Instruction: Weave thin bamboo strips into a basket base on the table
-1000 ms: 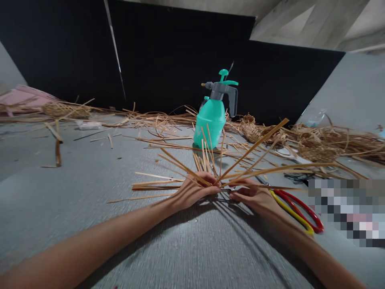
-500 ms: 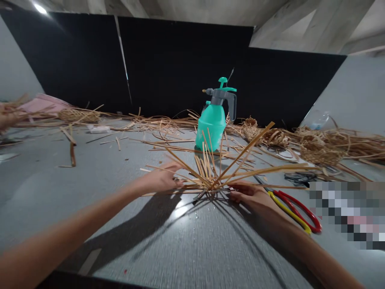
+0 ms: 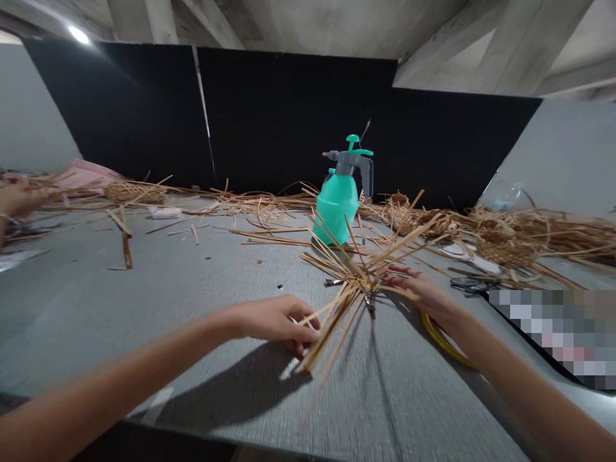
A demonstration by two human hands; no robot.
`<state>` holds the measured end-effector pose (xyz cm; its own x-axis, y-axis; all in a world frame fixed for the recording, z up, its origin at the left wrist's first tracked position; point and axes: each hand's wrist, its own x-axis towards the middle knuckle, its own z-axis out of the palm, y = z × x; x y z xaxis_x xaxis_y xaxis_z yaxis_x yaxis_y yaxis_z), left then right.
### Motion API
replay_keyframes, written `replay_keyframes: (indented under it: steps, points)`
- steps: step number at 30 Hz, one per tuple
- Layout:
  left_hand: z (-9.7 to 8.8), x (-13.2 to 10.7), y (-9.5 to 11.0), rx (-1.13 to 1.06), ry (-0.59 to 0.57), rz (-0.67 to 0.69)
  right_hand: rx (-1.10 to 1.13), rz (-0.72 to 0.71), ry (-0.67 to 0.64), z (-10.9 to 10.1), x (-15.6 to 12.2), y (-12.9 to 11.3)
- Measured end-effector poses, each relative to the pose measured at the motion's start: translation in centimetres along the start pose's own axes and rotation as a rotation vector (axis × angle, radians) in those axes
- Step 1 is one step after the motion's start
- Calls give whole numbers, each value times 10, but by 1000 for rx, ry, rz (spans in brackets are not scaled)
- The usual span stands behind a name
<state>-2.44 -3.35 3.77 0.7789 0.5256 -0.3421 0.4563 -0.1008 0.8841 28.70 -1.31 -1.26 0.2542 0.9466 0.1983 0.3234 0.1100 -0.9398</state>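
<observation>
Thin bamboo strips (image 3: pixel 337 314) radiate from a small crossed, woven centre (image 3: pixel 362 282), some lying low and others standing up. One metal clip (image 3: pixel 335 282) sits at the centre's left, another clip (image 3: pixel 369 305) at its near side. My left hand (image 3: pixel 282 321) is closed around strip ends pointing towards me, thumb and fingers on either side. At the right of the centre, my right hand (image 3: pixel 418 289) has its fingers bent about strips there; its thumb is mostly hidden. Partly under my right forearm lies a cutting tool's yellow handle (image 3: pixel 445 343).
A green pump sprayer (image 3: pixel 337 202) stands behind the strips. Loose strips (image 3: pixel 260 202) and woven pieces (image 3: pixel 505 244) line the back. Black cord (image 3: pixel 474 285) and a blurred-out flat device (image 3: pixel 553 333) lie right. Another person's hand (image 3: pixel 19 199) holds strips at far left, near a pink basin (image 3: pixel 89 174).
The strip piece has turned and shifted right, so a bundle now points towards me. My left hand has come nearer to me with strips. My right arm now covers the red handle.
</observation>
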Motion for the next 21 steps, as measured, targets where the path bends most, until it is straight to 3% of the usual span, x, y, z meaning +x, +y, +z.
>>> replay_keyframes:
  steps: [3,5,8,10,13,16,19,21]
  points:
    - [31,12,6,-77,-36,52,-73,70,32,-6,-14,0]
    - [49,18,13,34,-58,96,-263,86,-18,-8,-28,-1]
    - [70,25,28,207,-68,228,-601,-18,-147,-5,-44,-2]
    - [76,28,37,320,-81,318,-713,-48,-143,-3,-46,0]
    - [67,29,38,689,-12,460,-681,-10,-101,0,-42,1]
    - [40,31,25,1190,182,466,-374,99,-143,3,-42,-7]
    - [15,41,7,1309,387,502,45,304,-247,5,-46,-19]
    - [7,53,-1,1328,425,570,214,375,-317,4,-47,-24]
